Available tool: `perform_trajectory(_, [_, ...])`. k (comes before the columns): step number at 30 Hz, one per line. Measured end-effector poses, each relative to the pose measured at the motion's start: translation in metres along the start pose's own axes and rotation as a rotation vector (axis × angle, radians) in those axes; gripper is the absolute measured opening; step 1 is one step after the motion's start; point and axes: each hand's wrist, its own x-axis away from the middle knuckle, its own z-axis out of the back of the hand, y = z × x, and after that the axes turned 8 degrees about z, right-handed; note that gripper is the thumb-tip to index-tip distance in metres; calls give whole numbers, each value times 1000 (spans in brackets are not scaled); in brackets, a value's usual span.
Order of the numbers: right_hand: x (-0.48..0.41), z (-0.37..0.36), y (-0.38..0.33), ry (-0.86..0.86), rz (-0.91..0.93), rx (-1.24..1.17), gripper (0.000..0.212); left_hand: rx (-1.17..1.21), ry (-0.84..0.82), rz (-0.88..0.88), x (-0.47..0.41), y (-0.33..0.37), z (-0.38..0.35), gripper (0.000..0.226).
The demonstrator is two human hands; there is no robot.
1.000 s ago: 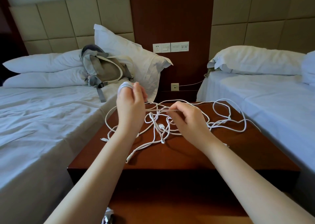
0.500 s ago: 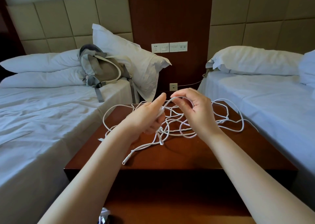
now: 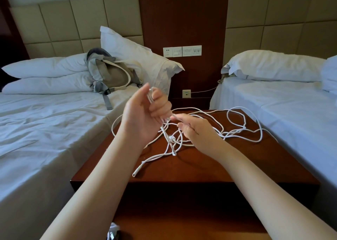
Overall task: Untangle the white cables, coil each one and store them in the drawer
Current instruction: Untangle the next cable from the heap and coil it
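Looking at thin white cables (image 3: 171, 138), loosely knotted mid-tabletop (image 3: 237, 163), loops flung toward the right edge, one plug end (image 3: 134, 174) lying free near the front. Lifted off the heap in a bunch, gripped in the left hand (image 3: 144, 115), pinched by the right hand (image 3: 197, 132).

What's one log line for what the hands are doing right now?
white cables: tangled on nightstand | left hand: grips cable loops | right hand: pinches one cable
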Motion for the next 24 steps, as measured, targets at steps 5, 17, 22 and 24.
perform_trajectory(5, [5,4,-4,-208,-37,167,28,26,382,-202,-3,5,6,26])
perform_trajectory(17, [1,15,-14,129,45,-78,15,-1497,968,-503,-1,-13,38,36])
perform_trajectory(22, [-4,16,-16,338,189,-37,15,-1724,807,-182,-2,-19,26,32])
perform_trajectory(24, [-5,14,-13,398,217,2,14,-1531,729,-66,-2,-16,19,37])
